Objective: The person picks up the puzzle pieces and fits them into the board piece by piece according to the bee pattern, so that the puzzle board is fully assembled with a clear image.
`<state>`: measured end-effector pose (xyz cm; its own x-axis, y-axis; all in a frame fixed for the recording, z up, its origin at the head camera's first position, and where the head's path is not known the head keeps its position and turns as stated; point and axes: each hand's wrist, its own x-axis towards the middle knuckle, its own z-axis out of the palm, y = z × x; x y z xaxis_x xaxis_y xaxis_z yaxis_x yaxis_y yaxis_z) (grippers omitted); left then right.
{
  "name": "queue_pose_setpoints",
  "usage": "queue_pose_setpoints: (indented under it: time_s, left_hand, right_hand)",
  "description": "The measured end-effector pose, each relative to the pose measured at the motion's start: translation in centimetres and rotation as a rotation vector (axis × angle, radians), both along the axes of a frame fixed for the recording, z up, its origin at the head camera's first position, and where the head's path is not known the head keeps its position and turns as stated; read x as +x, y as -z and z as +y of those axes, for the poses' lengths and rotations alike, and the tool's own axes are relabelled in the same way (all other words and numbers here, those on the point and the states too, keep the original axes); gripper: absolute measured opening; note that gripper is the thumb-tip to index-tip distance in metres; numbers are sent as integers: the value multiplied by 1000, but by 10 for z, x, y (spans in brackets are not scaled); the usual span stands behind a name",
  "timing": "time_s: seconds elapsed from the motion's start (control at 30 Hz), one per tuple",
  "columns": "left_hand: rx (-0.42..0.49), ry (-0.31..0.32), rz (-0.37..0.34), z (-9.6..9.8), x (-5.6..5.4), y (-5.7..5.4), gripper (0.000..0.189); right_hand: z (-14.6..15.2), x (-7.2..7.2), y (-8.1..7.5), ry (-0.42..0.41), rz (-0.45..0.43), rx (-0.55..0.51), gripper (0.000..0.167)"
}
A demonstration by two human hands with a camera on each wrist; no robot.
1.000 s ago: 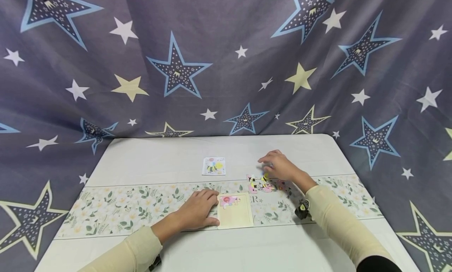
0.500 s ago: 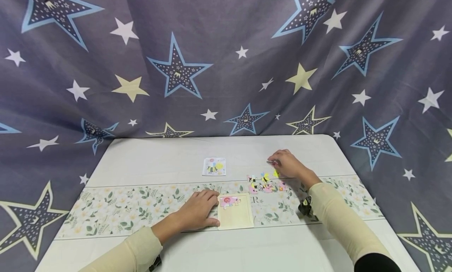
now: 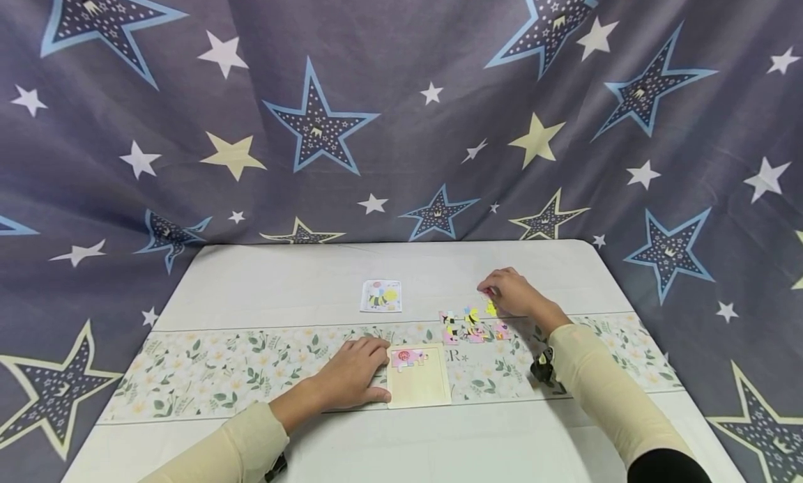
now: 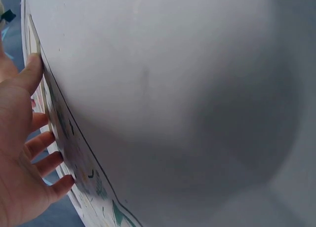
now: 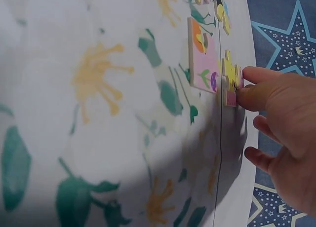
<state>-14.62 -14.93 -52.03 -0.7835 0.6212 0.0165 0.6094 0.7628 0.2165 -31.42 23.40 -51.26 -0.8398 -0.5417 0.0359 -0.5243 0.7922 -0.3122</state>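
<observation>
My left hand (image 3: 353, 373) rests on the table, its thumb and fingertips along the left edge of a pale wooden puzzle tray (image 3: 417, 392). In the left wrist view the thumb (image 4: 32, 74) touches the tray's side. A pink puzzle piece (image 3: 408, 358) with a red swirl lies in the tray's top left corner. My right hand (image 3: 509, 292) is beyond the loose pieces, thumb and forefinger pinching a small pink puzzle piece (image 5: 240, 75), mostly hidden by the fingers. Right beside those fingertips lies a yellow and pink puzzle piece (image 5: 229, 81).
Several loose puzzle pieces (image 3: 475, 333) with bee and flower prints lie right of the tray, among them an orange and pink one (image 5: 203, 59). A picture card (image 3: 380, 296) with a bee lies farther back. A starry cloth (image 3: 401, 120) hangs behind the table.
My right hand has moved right and back from above the loose pieces, uncovering them, and has taken hold of a pink piece. It barely moves in the last half second. The left hand stays put.
</observation>
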Motion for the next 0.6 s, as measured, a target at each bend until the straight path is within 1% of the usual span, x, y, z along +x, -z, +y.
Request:
queue_pose_setpoints:
  time_s: [0.17, 0.37, 0.47, 0.6]
  left_hand:
    - [7, -1, 3, 0, 1, 0, 57]
    - [7, -3, 1, 0, 1, 0, 57]
    - [5, -4, -2, 0, 1, -1, 57]
    - [6, -2, 2, 1, 1, -1, 57]
  right_hand:
    - [-1, -1, -1, 5, -2, -2, 31]
    - [-3, -1, -3, -49, 44, -18, 31]
    - [-5, 3, -5, -55, 46, -23, 31]
    - [-11, 12, -10, -60, 41, -38, 30]
